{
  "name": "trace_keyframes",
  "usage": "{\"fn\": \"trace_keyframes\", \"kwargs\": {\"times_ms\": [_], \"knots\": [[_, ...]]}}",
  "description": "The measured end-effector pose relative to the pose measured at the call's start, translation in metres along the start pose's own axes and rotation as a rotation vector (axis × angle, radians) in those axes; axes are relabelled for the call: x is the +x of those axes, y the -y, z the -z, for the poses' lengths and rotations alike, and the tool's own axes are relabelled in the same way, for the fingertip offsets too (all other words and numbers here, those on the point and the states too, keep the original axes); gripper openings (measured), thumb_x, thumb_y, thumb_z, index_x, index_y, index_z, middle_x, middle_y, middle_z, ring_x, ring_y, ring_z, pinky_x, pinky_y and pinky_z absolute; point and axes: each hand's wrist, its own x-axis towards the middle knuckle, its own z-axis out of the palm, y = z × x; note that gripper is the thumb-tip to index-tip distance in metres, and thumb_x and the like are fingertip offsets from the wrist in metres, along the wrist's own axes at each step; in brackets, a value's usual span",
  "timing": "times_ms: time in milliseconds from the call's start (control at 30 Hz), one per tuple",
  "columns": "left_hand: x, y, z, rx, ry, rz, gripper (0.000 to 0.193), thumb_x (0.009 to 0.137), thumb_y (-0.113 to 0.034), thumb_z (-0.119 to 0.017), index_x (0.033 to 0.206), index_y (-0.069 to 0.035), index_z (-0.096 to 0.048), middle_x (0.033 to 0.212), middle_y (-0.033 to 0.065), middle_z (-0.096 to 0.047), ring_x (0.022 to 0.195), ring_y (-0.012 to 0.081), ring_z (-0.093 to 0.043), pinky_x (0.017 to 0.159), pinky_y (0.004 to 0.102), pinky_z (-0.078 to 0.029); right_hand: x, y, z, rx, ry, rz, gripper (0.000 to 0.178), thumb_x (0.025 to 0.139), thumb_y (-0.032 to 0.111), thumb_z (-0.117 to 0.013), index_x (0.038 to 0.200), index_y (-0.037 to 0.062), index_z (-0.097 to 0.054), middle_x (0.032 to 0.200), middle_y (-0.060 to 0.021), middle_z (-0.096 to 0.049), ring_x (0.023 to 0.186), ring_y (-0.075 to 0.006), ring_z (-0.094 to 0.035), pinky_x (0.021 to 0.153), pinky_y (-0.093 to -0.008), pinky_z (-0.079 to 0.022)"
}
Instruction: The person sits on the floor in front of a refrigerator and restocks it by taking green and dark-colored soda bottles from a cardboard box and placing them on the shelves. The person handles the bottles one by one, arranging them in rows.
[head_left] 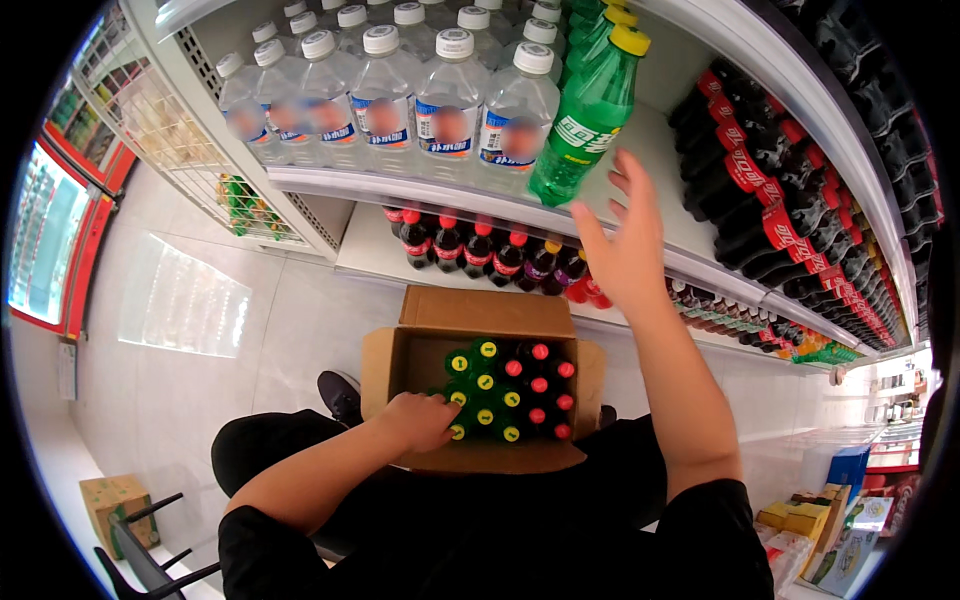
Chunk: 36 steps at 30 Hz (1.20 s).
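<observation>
My right hand (628,235) is raised at the shelf with fingers spread, empty, just right of a green plastic soda bottle (592,118) with a yellow cap. That bottle stands upright at the shelf's front edge, in a row of green bottles. Down at an open cardboard box (487,310), my left hand (415,418) reaches over the left side. Its fingers are closed around the top of a green bottle (457,399) with a yellow cap, partly covered by them. Several more green bottles and dark bottles (539,384) with red caps stand in the box.
Clear bottles (383,95) with white caps fill the shelf to the left. Dark cola bottles (730,170) line it farther right. Small bottles (447,245) stand on the lower shelf. A wire rack (180,130), a red cooler (60,235) and a small carton (115,500) are at the left.
</observation>
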Motion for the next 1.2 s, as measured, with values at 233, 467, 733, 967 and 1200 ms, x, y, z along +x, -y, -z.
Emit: {"fn": "trace_keyframes", "kwargs": {"times_ms": [233, 467, 733, 967, 1200], "knots": [[0.004, -0.002, -0.006, -0.004, 0.026, 0.013, 0.041, 0.098, -0.039, -0.063, 0.123, -0.007, -0.064, 0.117, 0.0196, -0.069, 0.107, 0.04, -0.071, 0.089, 0.0528, -0.058, -0.107, -0.02, 0.033, -0.146, 0.285, 0.212, 0.031, 0.085, 0.007, -0.073, 0.115, 0.0015, -0.066, 0.134, -0.0196, -0.059, 0.125, -0.0416, -0.057, 0.107, -0.0483, -0.047], [0.044, 0.009, -0.05, -0.023, 0.062, 0.242, 0.052, 0.097, -0.037, -0.065, 0.137, -0.005, -0.056, 0.125, 0.0206, -0.066, 0.114, 0.041, -0.069, 0.092, 0.0545, -0.058, -0.166, -0.055, 0.018, -0.045, 0.654, -0.105, 0.021, 0.089, 0.017, -0.073, 0.108, 0.0068, -0.07, 0.127, -0.0099, -0.066, 0.116, -0.0331, -0.065, 0.097, -0.045, -0.054], [0.062, 0.013, -0.056, 0.237, 0.188, 0.278, 0.043, 0.093, -0.023, -0.07, 0.13, -0.003, -0.063, 0.12, 0.0173, -0.075, 0.111, 0.0313, -0.074, 0.088, 0.047, -0.06, -0.162, -0.059, 0.022, -0.006, 0.755, 0.072, 0.023, 0.091, 0.017, -0.072, 0.11, 0.0048, -0.069, 0.123, -0.0096, -0.066, 0.117, -0.0317, -0.064, 0.099, -0.0413, -0.053], [0.044, 0.027, -0.009, 0.163, 0.144, 0.316, 0.033, 0.094, -0.034, -0.064, 0.106, -0.006, -0.077, 0.112, 0.0136, -0.078, 0.103, 0.0322, -0.076, 0.087, 0.0465, -0.06, -0.159, -0.062, 0.019, 0.002, 0.832, 0.07, 0.022, 0.092, 0.016, -0.071, 0.11, 0.0043, -0.069, 0.118, -0.0097, -0.066, 0.114, -0.0312, -0.064, 0.097, -0.0415, -0.054], [-0.025, 0.015, 0.087, -0.004, -0.209, 0.301, 0.037, 0.093, -0.043, -0.065, 0.103, -0.009, -0.076, 0.096, 0.0199, -0.075, 0.091, 0.0415, -0.072, 0.081, 0.0522, -0.058, -0.16, -0.042, 0.021, 0.034, 0.792, 0.147, 0.025, 0.092, 0.018, -0.071, 0.113, 0.0062, -0.07, 0.117, -0.0089, -0.066, 0.117, -0.0312, -0.062, 0.102, -0.0439, -0.051]]}}
